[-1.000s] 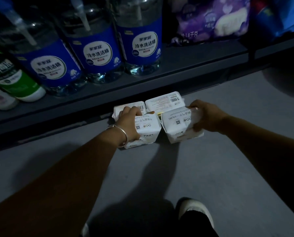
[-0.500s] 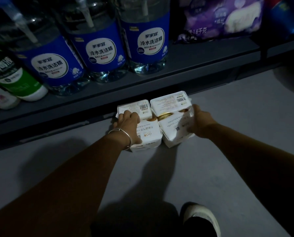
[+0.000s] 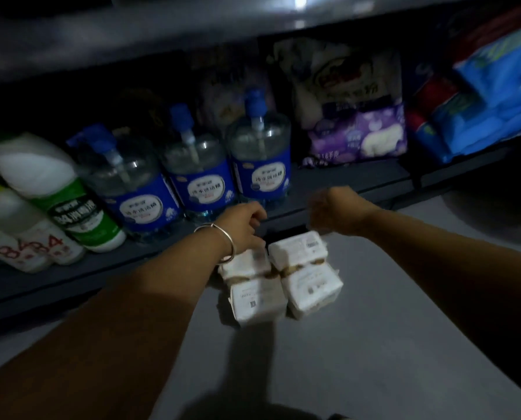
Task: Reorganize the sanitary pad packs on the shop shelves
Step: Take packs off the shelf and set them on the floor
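Your two forearms reach forward over the grey floor (image 3: 359, 344), which is dim and carries your shadow. Just ahead of them the packs (image 3: 279, 278), four white ones, sit on the floor in a tight two-by-two block, touching one another, right in front of the bottom shelf (image 3: 338, 180).

Your left hand (image 3: 241, 227), with a bangle (image 3: 223, 242) at the wrist, hovers over the far left pack; the fingers are curled under and blurred, so you cannot tell whether they touch or grip it. Your right hand (image 3: 329, 212) is raised above and just beyond the far right pack, apart from it, fingers curled loosely and holding nothing that shows.

Beyond the hands, three clear pump bottles (image 3: 198, 177) with blue labels stand in a row on the shelf. To their left a white and green bottle (image 3: 62, 192) leans, with white bottles marked 84 (image 3: 26, 250) beside it at the frame's edge. To the right of the pump bottles a purple bag (image 3: 359, 137) lies under a pale bag (image 3: 344, 77), and blue packs (image 3: 489, 107) are stacked at the far right. Everything is motion-blurred and dark.
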`<state>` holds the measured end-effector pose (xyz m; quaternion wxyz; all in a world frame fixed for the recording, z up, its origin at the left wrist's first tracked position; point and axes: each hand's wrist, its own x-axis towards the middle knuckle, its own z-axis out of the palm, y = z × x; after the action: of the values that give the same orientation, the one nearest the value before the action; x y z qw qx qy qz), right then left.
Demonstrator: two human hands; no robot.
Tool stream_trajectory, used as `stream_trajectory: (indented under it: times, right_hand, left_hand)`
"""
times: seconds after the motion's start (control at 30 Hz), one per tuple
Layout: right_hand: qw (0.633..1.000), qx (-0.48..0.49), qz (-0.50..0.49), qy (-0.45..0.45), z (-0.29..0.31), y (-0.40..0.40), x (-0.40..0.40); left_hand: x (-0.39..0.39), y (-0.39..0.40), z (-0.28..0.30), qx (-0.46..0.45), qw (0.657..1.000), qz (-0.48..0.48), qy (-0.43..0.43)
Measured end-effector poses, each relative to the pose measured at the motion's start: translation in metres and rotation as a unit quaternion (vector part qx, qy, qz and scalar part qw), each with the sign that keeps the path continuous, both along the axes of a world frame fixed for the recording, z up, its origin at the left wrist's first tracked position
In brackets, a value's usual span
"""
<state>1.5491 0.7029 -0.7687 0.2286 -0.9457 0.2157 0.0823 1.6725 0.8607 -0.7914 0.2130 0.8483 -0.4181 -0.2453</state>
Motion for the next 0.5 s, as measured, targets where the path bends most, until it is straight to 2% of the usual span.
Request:
stream_trajectory:
  times: [0.27, 0.4, 0.5]
  right_hand:
    - [0.983, -0.073, -0.035, -0.168, 0.165, 0.002, 0.011]
    - [0.964, -0.083, -0.079, -0.24, 0.214, -0.017, 0.005]
    - [0.955, -0.087, -0.124, -0.255, 0.232, -0.042, -0.001]
  left_hand:
    - [0.014, -0.016, 0.165, -0.127, 0.989, -0.023, -0.07]
    - [0.018, -0.037, 0.226, -0.18, 0.977, -0.041, -0.102]
    - [0.015, -0.064, 0.255, -0.213, 0.966, -0.059, -0.136]
